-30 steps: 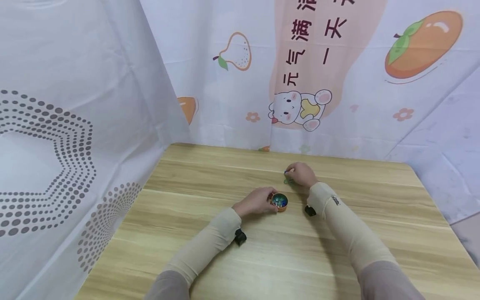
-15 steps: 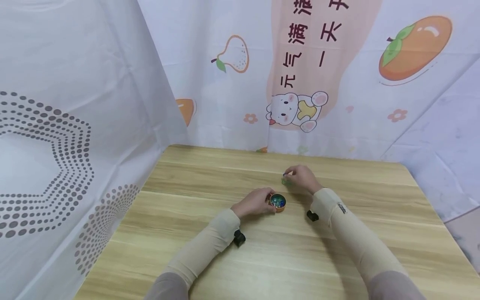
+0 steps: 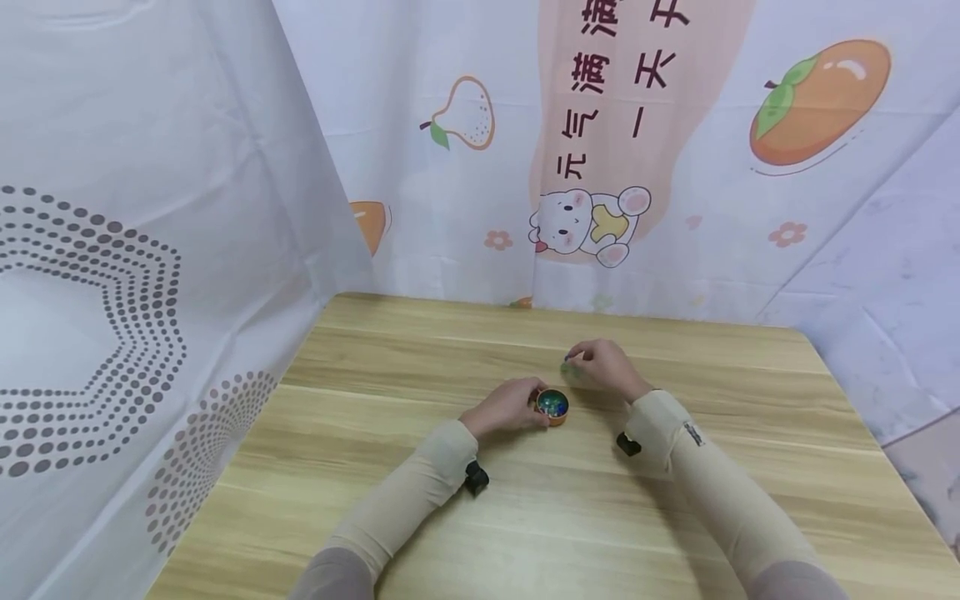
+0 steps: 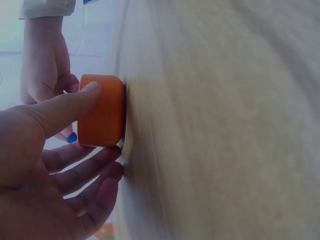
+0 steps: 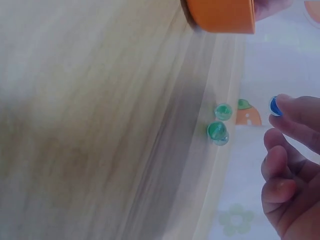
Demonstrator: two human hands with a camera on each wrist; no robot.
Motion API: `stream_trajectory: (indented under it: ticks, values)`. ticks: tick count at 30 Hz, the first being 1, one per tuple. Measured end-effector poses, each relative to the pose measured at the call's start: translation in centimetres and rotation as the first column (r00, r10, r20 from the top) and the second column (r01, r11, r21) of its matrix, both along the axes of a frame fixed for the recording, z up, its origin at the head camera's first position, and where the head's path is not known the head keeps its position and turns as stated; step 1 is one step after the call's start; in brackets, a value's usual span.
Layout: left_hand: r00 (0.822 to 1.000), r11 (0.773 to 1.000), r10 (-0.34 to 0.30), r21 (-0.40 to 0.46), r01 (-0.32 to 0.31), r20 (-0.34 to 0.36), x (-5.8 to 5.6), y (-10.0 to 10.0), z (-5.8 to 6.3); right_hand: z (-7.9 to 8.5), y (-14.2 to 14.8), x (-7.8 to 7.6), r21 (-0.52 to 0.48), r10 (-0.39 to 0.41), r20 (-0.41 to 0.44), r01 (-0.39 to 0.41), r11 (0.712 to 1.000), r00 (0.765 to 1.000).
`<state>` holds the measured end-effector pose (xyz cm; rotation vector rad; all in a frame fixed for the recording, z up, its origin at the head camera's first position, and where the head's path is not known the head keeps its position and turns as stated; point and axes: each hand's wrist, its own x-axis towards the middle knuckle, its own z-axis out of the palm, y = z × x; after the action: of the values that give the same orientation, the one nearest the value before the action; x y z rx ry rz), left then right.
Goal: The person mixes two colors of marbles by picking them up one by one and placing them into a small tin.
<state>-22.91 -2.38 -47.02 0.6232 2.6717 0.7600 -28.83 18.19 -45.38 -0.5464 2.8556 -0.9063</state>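
My left hand (image 3: 510,406) grips a small round orange bowl (image 3: 557,421) standing on the table. Its thumb and fingers lie around the wall, as the orange side (image 4: 102,112) shows in the left wrist view. Green and blue glass marbles (image 3: 552,406) sit inside the bowl. Beyond it and to the right, my right hand (image 3: 609,368) pinches a blue marble (image 5: 274,106) between thumb and forefinger, above the tabletop. Several clear-green marbles (image 5: 217,131) lie close together on the wood below and beside those fingertips.
The wood-grain table (image 3: 420,367) reaches back to a white hanging cloth (image 3: 450,208) printed with fruit and a cartoon animal. Another white cloth (image 3: 225,125), patterned with dots, hangs along the left. Black devices (image 3: 476,479) are strapped at both wrists.
My right hand, with the blue marble between its fingertips, has drawn slightly back toward me. My left hand stays on the bowl. The head view has shifted a little.
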Motion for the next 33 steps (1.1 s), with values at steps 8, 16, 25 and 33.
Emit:
stream_trajectory:
  ticks: [8,16,25,33]
  values:
    - [1.0,1.0,-0.002,0.002,0.002,-0.008,0.0,-0.1,0.1,0.3,-0.3,0.8,-0.013,0.025,-0.022,-0.025,1.0,0.999]
    - [1.0,1.0,0.001,-0.001,-0.001,-0.014,0.0,0.0,0.0,0.6,-0.5,1.8,-0.023,0.043,-0.027,-0.043,0.999,0.999]
    - [1.0,1.0,0.005,0.006,-0.005,-0.012,0.0,0.0,-0.2,0.6,-0.7,2.8,-0.035,0.052,-0.048,-0.054,0.998,0.997]
    - [1.0,1.0,0.009,0.017,-0.009,0.0,0.0,0.0,-0.3,0.2,-0.9,3.3,-0.057,0.097,-0.052,-0.1,0.993,0.994]
